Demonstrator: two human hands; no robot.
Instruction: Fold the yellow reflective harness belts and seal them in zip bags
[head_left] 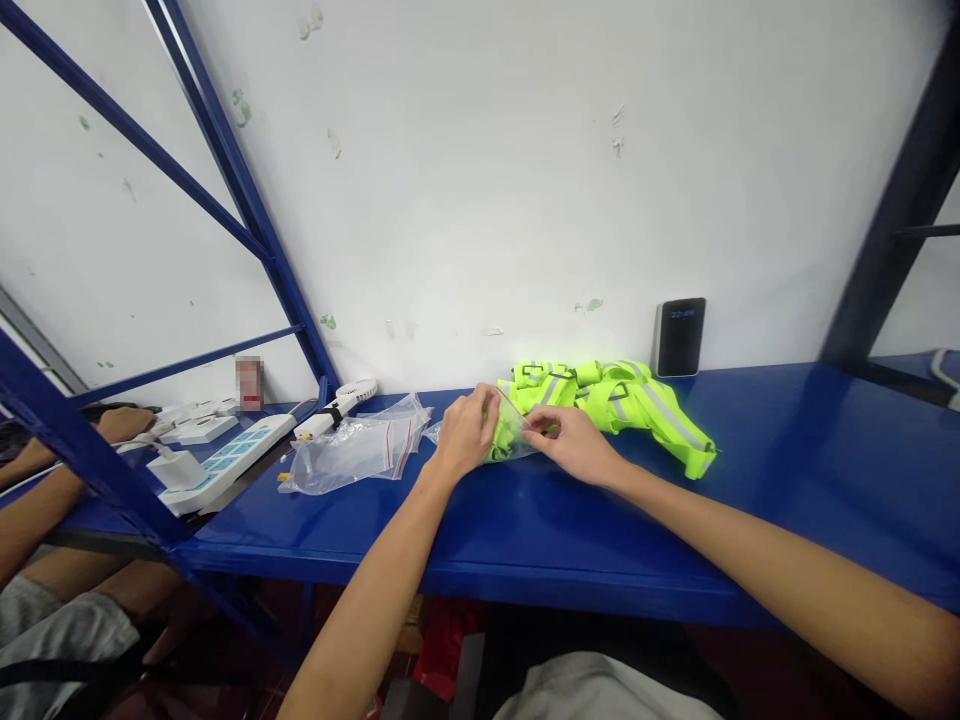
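Note:
Between my two hands is a clear zip bag (pixel 513 440) with something bright yellow-green inside it. My left hand (pixel 466 432) grips the bag's left edge, fingers closed. With thumb and fingertips pinched, my right hand (pixel 571 440) holds the bag's right edge. Just behind them lies a heap of yellow-green reflective straps (pixel 622 392) with silver stripes and dark buckles; one strap end trails to the right. Several flat clear zip bags (pixel 360 445) with red lines rest to the left of my left hand.
A phone (pixel 680 337) leans on the wall at the back right of the blue table (pixel 795 470). A white handheld fan (pixel 337 408) and a power strip (pixel 229 465) lie left. Blue frame posts (pixel 247 200) divide off another person's place, where a hand (pixel 126 424) rests.

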